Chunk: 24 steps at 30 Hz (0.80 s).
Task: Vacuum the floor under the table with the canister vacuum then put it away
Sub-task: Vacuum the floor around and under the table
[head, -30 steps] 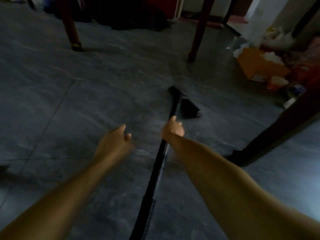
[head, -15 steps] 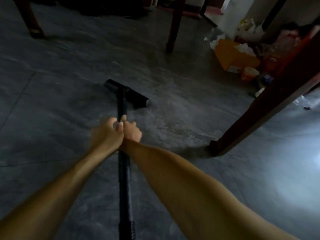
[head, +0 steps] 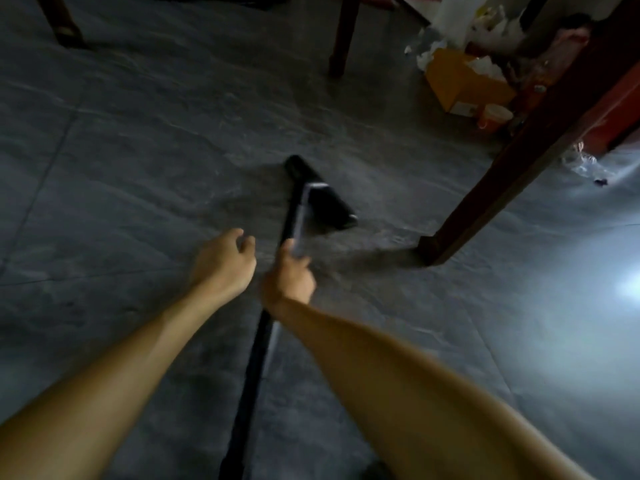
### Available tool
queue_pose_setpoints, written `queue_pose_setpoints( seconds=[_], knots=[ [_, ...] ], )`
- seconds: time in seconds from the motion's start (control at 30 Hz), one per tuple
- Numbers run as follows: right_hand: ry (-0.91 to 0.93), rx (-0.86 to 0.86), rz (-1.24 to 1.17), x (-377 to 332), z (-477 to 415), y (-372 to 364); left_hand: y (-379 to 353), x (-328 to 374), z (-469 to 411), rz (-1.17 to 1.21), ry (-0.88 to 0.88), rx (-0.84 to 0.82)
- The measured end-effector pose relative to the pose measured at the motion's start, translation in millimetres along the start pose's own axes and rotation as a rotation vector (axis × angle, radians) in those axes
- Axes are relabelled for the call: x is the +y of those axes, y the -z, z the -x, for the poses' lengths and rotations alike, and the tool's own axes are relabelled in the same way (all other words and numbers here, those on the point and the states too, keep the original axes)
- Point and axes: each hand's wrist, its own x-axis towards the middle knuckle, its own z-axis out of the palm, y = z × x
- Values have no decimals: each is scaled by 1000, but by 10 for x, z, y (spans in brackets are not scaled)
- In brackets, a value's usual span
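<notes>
The black vacuum wand (head: 254,358) runs from the bottom of the view up to its black floor head (head: 322,194), which lies flat on the grey tiled floor (head: 121,174). My right hand (head: 291,278) grips the wand about a third of the way down from the head. My left hand (head: 223,263) hovers just left of the wand with loosely curled fingers, holding nothing. The canister itself is out of view.
A dark wooden table leg (head: 512,168) slants down to the floor right of the head. Two more legs (head: 341,36) (head: 60,22) stand at the back. An orange box (head: 460,81), a cup (head: 493,116) and plastic clutter lie at the back right.
My left hand was against the wand beside my right hand half a second ago and has come off it to the left. The floor head has shifted to the right, nearer the slanted leg.
</notes>
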Motion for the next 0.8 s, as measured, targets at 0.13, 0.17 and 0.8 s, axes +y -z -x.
queue_pose_setpoints(
  seconds=[0.13,0.17,0.8],
  knots=[
    [240,-164,75,-637,504,-399,240,-321,127,87,81,105],
    [259,-169,101,-714,541,-398,330,-409,163,86,99,117],
    [582,-391,261,-1920,801,-980,1337,-1384,454,-31,254,166]
  ],
)
